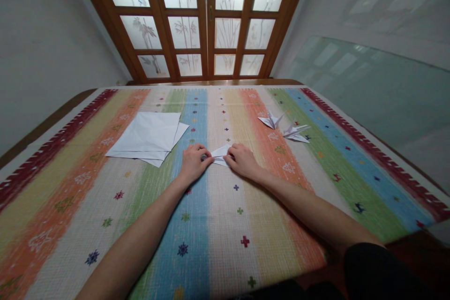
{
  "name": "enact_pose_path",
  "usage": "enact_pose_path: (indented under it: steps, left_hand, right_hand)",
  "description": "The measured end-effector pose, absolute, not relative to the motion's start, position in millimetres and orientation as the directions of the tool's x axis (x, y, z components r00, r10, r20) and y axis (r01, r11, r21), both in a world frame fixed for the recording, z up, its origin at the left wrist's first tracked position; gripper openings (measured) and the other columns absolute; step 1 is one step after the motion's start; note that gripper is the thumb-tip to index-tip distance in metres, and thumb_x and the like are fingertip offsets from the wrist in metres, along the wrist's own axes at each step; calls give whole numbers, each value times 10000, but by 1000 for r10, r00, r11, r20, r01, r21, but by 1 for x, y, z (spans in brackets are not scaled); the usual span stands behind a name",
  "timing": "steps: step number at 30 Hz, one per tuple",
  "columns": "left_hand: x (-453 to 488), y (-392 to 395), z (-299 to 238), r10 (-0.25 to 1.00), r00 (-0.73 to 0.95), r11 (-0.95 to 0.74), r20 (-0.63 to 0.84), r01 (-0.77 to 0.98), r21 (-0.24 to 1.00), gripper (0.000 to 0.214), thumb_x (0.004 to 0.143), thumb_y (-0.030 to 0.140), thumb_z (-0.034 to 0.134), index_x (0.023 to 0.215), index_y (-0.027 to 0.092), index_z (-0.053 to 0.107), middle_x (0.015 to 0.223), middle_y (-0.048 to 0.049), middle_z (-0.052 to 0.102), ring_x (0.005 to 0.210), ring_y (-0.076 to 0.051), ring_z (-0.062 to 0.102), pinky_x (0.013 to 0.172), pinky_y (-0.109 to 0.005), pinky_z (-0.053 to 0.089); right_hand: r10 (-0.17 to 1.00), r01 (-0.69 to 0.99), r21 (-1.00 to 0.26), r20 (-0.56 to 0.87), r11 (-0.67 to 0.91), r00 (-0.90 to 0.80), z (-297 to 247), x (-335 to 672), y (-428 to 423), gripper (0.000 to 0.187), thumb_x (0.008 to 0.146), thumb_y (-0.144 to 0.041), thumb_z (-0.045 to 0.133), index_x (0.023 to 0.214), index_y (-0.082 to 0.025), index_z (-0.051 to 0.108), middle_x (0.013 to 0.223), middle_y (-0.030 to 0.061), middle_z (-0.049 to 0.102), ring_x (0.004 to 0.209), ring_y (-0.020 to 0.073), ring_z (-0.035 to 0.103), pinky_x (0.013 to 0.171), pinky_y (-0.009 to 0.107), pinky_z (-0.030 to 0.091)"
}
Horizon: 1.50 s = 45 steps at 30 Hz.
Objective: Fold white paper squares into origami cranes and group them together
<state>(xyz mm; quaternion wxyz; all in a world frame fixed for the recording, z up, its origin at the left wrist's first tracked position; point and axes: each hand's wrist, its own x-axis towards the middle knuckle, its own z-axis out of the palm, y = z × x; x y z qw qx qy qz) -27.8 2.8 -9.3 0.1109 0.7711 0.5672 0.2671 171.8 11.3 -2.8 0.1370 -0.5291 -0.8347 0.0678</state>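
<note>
beyond the fingers, past the far edge of the cloth, i see the door point(211, 28), framed in wood, with plant patterns on its frosted panes. the cloth point(225, 225) itself spreads beneath the fingers and out to either side, striped in red, yellow, orange, green, blue and white, small motifs scattered along the stripes. well off to the right of the fingers, the glass point(372, 84) runs pale along the wall. to the left of the fingers and a little beyond lie the white sheets point(147, 133), loosely overlapped, corners askew. the left hand point(194, 161) pinches one end of the paper between thumb and forefinger; the right hand point(242, 159), its fingers curled close together, pinches the other end. beyond the right fingertips, off to their right, sit two cranes point(296, 133), one just beside the other. the paper point(220, 152), folded narrow, lies between the two sets of fingertips, its finer creases too small to tell.
</note>
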Motion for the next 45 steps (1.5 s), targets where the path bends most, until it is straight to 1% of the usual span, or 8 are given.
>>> enact_pose_path:
  steps: [3,14,22,28,32,34,38,45]
  left_hand:
    - [-26,3,-10,929,242,-349,279,824,446,127,806,319,686,748,211,717,918,-51,661,944,-241,568,798,-380,419]
    - [-21,-1,-7,953,157,-238,259,918,318,208,841,324,623,689,191,675,911,-77,652,943,-280,549,801,-434,403]
    - [-35,-5,3,946,184,-234,267,957,170,195,843,277,575,683,189,645,918,-107,648,937,-303,553,787,-453,415]
    - [-40,-14,15,852,347,-416,393,903,105,199,898,219,467,908,154,655,1091,-172,629,1027,-317,548,879,-480,409]
    - [-16,-32,7,722,616,-651,315,759,11,293,953,293,408,1031,131,639,1130,-161,653,1070,-286,580,922,-427,421]
    - [-4,-40,-1,692,670,-697,269,717,4,390,946,374,445,1181,95,585,1260,-187,607,1196,-304,537,1013,-429,382]
    - [3,-46,-14,746,632,-655,210,754,57,597,923,498,471,1315,49,486,1384,-245,513,1328,-333,447,1087,-452,333]
    - [-2,-44,-20,768,610,-633,195,770,82,599,933,499,443,1341,61,470,1409,-251,488,1353,-332,429,1095,-472,349]
  right_hand:
    - [899,863,-255,171,435,-403,-4,171,10,244,936,-305,496,795,-169,642,891,87,625,849,209,515,686,308,325]
    - [926,886,-274,161,374,-341,-8,166,13,191,904,-261,519,776,-167,624,871,86,618,837,207,513,719,312,328]
    - [933,888,-287,151,358,-327,-7,167,12,189,898,-271,523,765,-175,615,872,82,618,833,209,519,710,311,327]
    - [936,894,-279,131,351,-327,-5,166,11,198,905,-283,521,782,-172,630,876,86,614,834,210,518,703,310,324]
    - [926,883,-284,175,374,-336,-8,166,12,199,900,-271,518,784,-171,645,855,87,618,817,209,513,701,311,333]
    - [927,884,-285,175,370,-332,-9,166,13,197,900,-259,512,791,-167,648,859,87,625,820,208,518,708,311,338]
    - [931,888,-282,154,362,-331,-8,165,13,202,906,-250,503,802,-160,651,863,94,631,827,214,526,720,317,341]
    - [932,891,-277,153,359,-328,-6,164,12,208,910,-255,497,804,-166,653,877,98,630,831,219,527,721,320,334]
